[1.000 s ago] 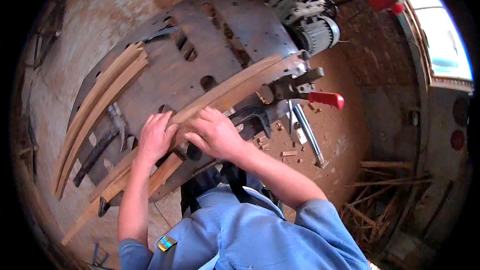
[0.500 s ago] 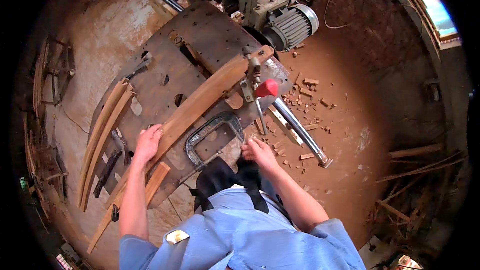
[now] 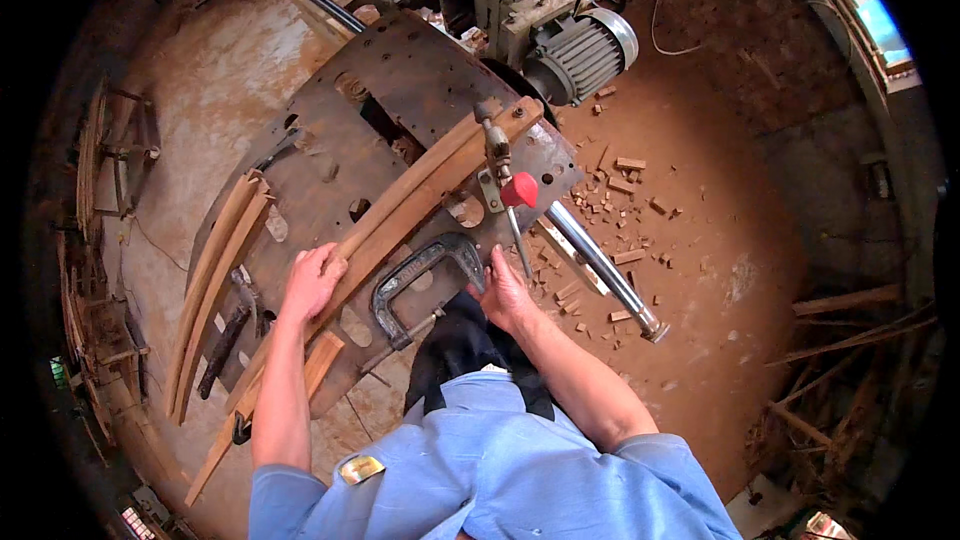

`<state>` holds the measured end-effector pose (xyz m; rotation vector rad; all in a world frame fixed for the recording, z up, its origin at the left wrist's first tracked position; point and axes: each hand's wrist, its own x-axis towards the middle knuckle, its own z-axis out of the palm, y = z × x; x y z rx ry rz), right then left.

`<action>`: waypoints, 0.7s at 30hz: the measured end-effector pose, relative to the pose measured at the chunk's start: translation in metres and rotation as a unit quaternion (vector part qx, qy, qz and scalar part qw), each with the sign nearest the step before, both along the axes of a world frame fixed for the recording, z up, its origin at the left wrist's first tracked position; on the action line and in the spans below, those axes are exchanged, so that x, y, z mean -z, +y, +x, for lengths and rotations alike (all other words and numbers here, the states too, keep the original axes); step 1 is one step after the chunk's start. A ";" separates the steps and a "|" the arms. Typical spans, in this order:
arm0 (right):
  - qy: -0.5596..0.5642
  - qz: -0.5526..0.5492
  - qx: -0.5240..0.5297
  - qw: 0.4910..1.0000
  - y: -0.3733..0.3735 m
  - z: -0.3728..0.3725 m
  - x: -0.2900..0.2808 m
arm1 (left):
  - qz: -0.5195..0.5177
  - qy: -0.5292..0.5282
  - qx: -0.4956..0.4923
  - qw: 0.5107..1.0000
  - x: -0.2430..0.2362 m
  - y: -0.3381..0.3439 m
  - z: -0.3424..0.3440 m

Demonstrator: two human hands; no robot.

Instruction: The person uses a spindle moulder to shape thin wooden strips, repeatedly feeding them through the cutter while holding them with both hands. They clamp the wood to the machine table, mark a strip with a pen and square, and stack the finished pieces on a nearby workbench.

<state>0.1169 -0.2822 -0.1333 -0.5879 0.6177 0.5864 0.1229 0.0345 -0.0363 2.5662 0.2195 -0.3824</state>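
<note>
My left hand (image 3: 315, 280) is closed around the near left part of a long curved wooden slat (image 3: 410, 182), thumb and fingers at its edges. Along the slat's right side runs a second wooden strip (image 3: 440, 188), partly covered. My right hand (image 3: 503, 290) is open, thumb and fingers apart, just beside the right end of a dark metal C-clamp (image 3: 382, 292); whether it touches the clamp is hard to tell. Over the far end of the wood stands a toggle clamp with a red grip (image 3: 519, 190), its rod pointing toward my right hand.
Underneath lies a large dark metal plate (image 3: 310, 105) with holes and slots. Two curved wooden pieces (image 3: 212, 290) rest on its left side, near a dark metal bar (image 3: 225, 350). A grey motor (image 3: 590, 55) stands at the back. Wood offcuts (image 3: 625, 180) litter the floor right of a shiny tube (image 3: 605, 270).
The curved slat has turned or shifted, showing a narrower face with the strip beside it visible. My left hand moved slightly right; my right hand opened and lifted from the clamp's end.
</note>
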 end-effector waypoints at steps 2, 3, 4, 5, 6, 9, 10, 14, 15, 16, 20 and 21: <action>-0.009 -0.014 -0.026 1.000 -0.004 0.002 -0.002 | 0.023 0.004 0.011 1.000 -0.019 -0.016 0.002; -0.012 -0.021 -0.042 0.999 -0.004 0.002 -0.004 | 0.013 0.004 0.010 1.000 -0.019 -0.014 0.002; -0.028 -0.010 -0.046 0.999 -0.005 0.003 -0.006 | 0.003 0.004 0.009 1.000 -0.017 -0.013 0.002; -0.031 -0.021 -0.042 0.998 -0.004 0.003 -0.007 | -0.007 0.003 0.008 1.000 -0.015 -0.011 0.002; -0.032 -0.028 -0.040 0.998 -0.002 0.003 -0.012 | -0.018 -0.012 0.013 1.000 -0.010 -0.007 0.000; -0.008 -0.051 -0.036 0.998 -0.002 0.000 -0.010 | -0.040 -0.040 0.023 0.998 0.000 0.001 -0.003; 0.004 -0.057 -0.034 0.998 -0.003 -0.001 -0.006 | -0.037 -0.037 0.024 0.998 -0.002 0.000 -0.003; 0.020 -0.044 -0.041 0.998 -0.009 -0.009 0.016 | -0.036 -0.029 0.027 0.999 -0.012 -0.006 0.000; 0.034 -0.043 -0.045 0.997 -0.010 -0.011 0.017 | -0.037 -0.021 0.030 0.999 -0.016 -0.009 0.004; 0.047 -0.042 -0.049 0.997 -0.012 -0.012 0.018 | -0.039 -0.013 0.033 0.999 -0.021 -0.013 0.009; 0.036 -0.090 -0.070 0.993 -0.017 -0.018 0.020 | -0.055 -0.013 0.033 0.998 -0.026 -0.028 0.023; 0.022 -0.109 -0.080 0.991 -0.019 -0.018 0.018 | -0.060 -0.014 0.037 0.997 -0.026 -0.030 0.026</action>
